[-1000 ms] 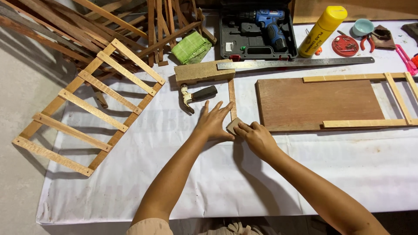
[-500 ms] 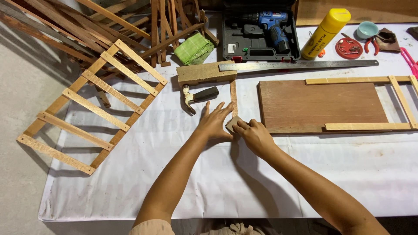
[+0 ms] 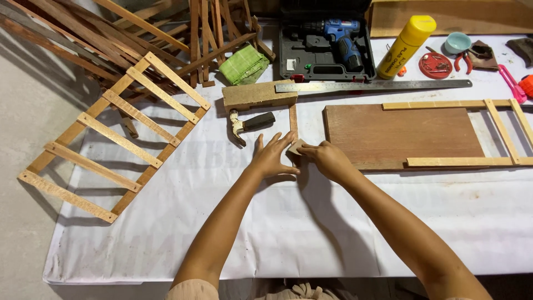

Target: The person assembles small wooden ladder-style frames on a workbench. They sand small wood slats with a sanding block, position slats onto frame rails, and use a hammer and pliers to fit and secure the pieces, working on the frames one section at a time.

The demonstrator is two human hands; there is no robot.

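Observation:
My left hand (image 3: 272,158) lies flat, fingers spread, pressing the near end of a thin wooden strip (image 3: 293,119) onto the white sheet (image 3: 277,233). My right hand (image 3: 327,158) pinches a small piece of sandpaper (image 3: 295,148) against that same end of the strip. The strip runs away from me to a wooden block (image 3: 258,94). A hammer (image 3: 250,125) lies just left of the strip, beyond my left hand.
A brown board with pale slats (image 3: 405,136) lies right of my hands. A steel ruler (image 3: 372,85), drill case (image 3: 325,47), yellow bottle (image 3: 405,45), red pliers (image 3: 472,55) and green cloth (image 3: 243,65) lie beyond. A slatted wooden frame (image 3: 114,136) overhangs the left edge.
Both hands stay at the strip's near end; the right hand has shifted only slightly with the sandpaper.

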